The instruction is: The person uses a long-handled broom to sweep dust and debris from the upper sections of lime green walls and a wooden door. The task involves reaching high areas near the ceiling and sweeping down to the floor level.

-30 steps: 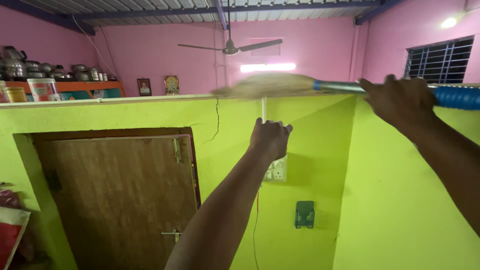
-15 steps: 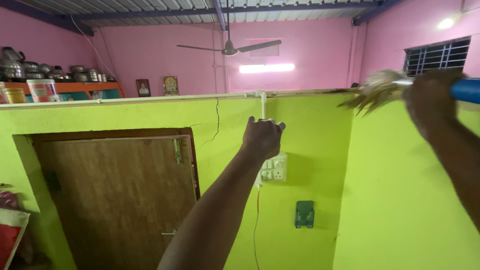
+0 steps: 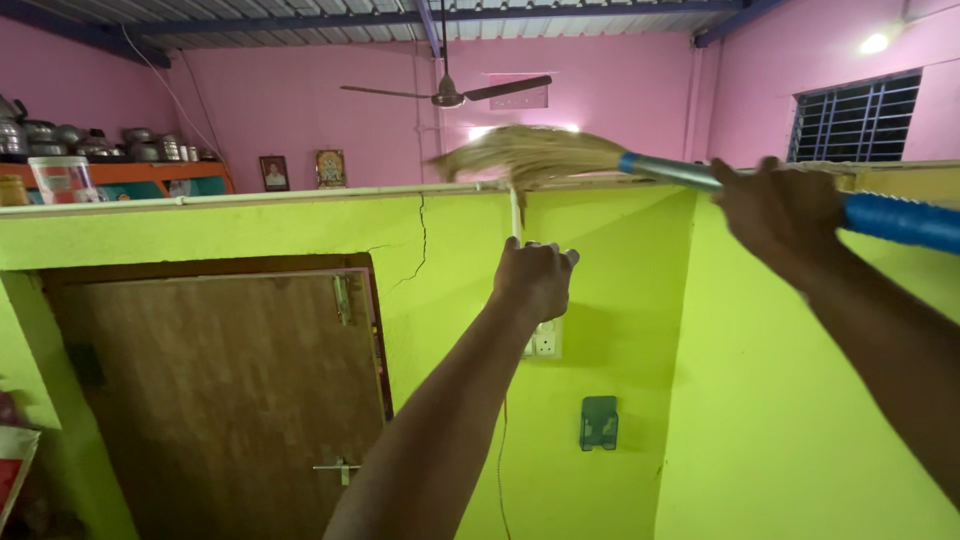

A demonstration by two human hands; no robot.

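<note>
Right hand (image 3: 775, 210) gripped the broom (image 3: 690, 172), long axis near-horizontal, bristles left of it atop the wall ledge (image 3: 250, 197). Left hand (image 3: 535, 278) fisted around the conduit (image 3: 515, 215) directly below.

Above the green wall's top ledge (image 3: 250, 197) open air runs back to the pink wall, with the ceiling fan (image 3: 447, 96) well overhead. The broom (image 3: 540, 152) lies across the ledge. The white conduit (image 3: 516, 212) and switch box (image 3: 545, 340) jut from the wall face; the corner closes the right
</note>
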